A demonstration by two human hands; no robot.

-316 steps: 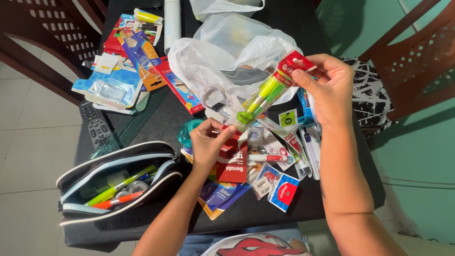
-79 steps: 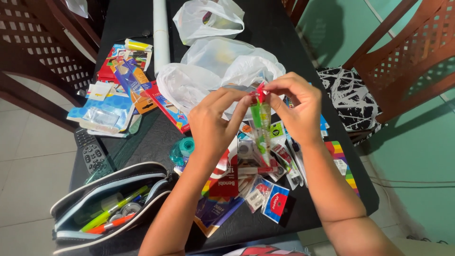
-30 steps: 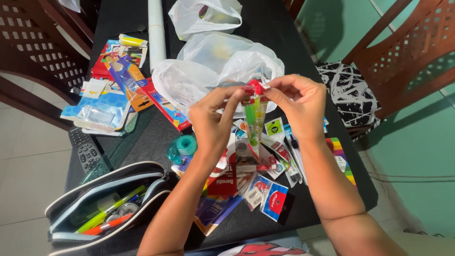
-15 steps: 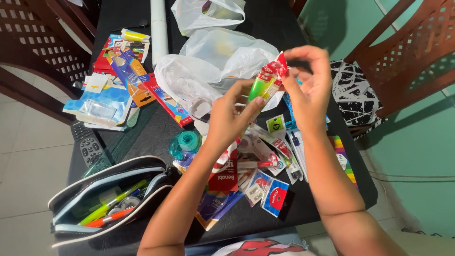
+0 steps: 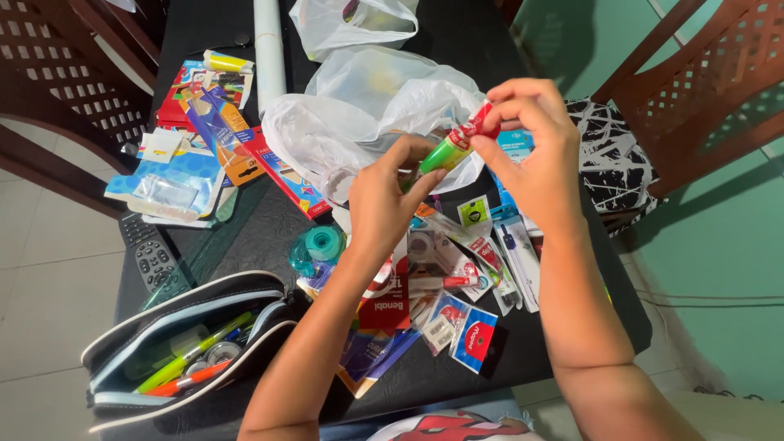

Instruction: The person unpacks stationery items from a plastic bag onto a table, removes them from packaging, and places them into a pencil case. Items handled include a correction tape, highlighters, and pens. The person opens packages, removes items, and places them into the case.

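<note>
Item: green highlighter (image 5: 445,152) in its clear red-topped packet, now tilted and raised over the white plastic bags (image 5: 367,114) near the table's (image 5: 237,237) far edge, where a moment ago you held it upright. Your right hand (image 5: 535,155) pinches the red top, your left hand (image 5: 388,200) grips the lower end; both are closed on it. Open pencil case (image 5: 180,347) at the near left corner.

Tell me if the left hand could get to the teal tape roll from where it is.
Probably yes: the teal tape roll lies uncovered just beside the left hand, nothing between them. But that hand's fingers hold the green marker pack.
</note>
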